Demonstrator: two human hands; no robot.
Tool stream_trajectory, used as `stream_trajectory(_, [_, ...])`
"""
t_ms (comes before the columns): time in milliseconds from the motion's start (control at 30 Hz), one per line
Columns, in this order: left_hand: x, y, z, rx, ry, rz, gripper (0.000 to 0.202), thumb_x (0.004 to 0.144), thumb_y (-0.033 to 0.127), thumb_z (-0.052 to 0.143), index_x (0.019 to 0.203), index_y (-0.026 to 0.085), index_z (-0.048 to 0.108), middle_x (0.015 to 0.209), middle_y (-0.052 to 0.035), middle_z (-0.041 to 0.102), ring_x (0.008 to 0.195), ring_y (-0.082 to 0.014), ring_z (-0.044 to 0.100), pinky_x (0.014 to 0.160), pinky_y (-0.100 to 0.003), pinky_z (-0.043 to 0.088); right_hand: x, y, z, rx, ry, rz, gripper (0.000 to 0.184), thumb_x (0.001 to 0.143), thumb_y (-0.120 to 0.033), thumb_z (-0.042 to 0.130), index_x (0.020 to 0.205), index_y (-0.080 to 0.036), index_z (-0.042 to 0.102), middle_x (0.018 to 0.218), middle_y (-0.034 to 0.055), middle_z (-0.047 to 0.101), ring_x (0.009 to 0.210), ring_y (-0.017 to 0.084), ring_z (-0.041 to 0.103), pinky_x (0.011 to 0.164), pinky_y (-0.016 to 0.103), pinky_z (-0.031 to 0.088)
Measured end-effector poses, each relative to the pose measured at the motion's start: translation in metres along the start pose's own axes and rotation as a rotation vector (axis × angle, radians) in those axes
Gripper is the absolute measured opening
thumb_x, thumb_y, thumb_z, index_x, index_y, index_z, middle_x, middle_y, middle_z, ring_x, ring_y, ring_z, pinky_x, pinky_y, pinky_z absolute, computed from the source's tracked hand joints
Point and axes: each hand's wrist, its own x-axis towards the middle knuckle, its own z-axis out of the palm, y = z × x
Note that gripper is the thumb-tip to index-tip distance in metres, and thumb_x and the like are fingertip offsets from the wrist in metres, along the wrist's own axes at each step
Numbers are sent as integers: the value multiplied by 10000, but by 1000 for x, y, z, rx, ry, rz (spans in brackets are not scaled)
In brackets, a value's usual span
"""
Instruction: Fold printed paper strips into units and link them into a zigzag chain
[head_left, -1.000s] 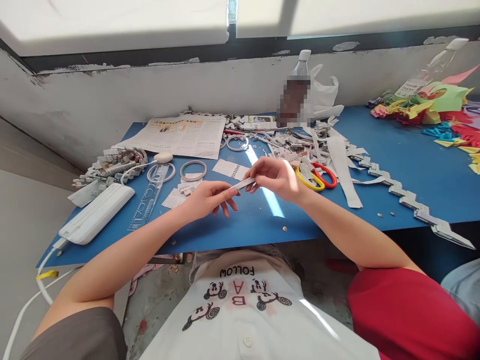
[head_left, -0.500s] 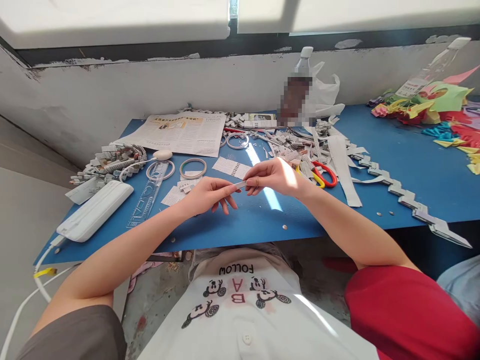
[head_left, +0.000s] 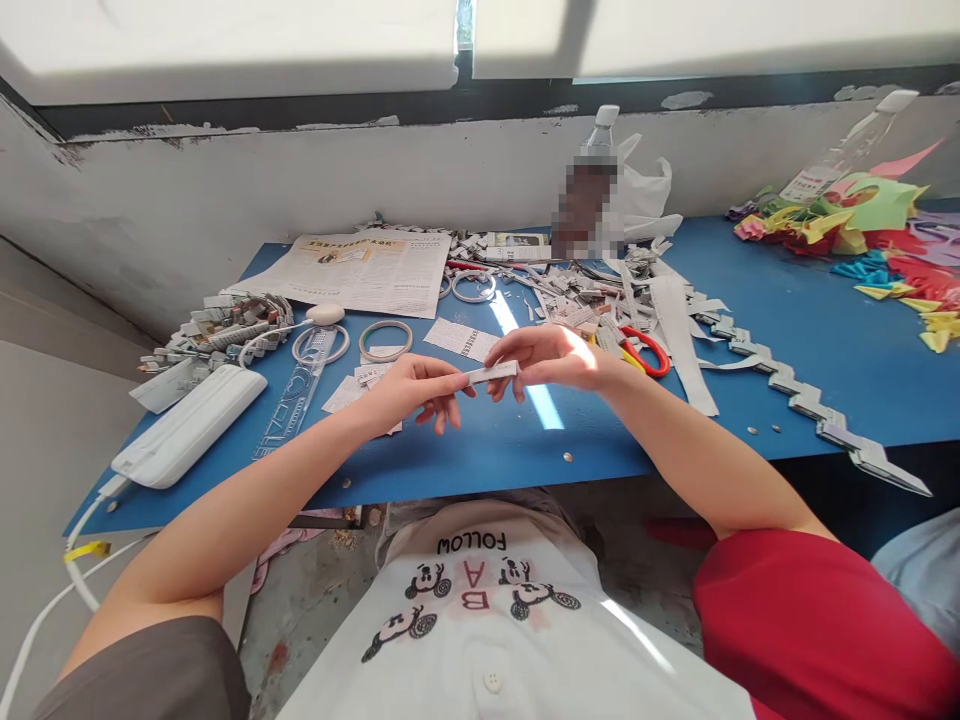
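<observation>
One paper strip (head_left: 491,374) pinched between left hand (head_left: 416,390) and right hand (head_left: 551,355), left of scissors (head_left: 645,352).
Fingers (head_left: 448,384) clamp opposite ends, holding it level off the counter (head_left: 825,310).

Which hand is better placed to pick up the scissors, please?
Right, probably. The scissors lie just beside the right hand, while the left hand is farther off, across the strip both hands pinch. The right hand would have to release the strip first.

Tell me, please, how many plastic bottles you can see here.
2. One capped bottle stands at the back beside the white bag; one clear bottle leans behind the coloured paper, far right. None seems hidden.
</observation>
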Motion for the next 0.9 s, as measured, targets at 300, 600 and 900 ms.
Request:
stream_trajectory(300, [-2,3,7,49,-98,-76,292,826,415,636,760,138,700,527,-26,660,389,-84,545,364,-177,323,1,10,4,-411,-44,-130,197,833,-339,679,784,-151,709,734,44,667,610,107,577,553,235,483])
stream_trajectory(600, [2,-7,10,159,-34,12,350,853,470,595,910,139,697,693,-53,725,519,-122,642,407,-182,405,5,20,21,-554,214,-33,264,845,-432,627,811,-172,599,703,18,656,591,115,594,505,231,488])
stream_trajectory(900, [3,-3,8,53,-173,-29,353,862,476,578,918,139,669,867,-98,754,667,-167,706,451,-197,460,6,26,19,-658,211,-219,207,836,-393,649,795,-193,614,669,6,686,545,117,591,519,241,460])
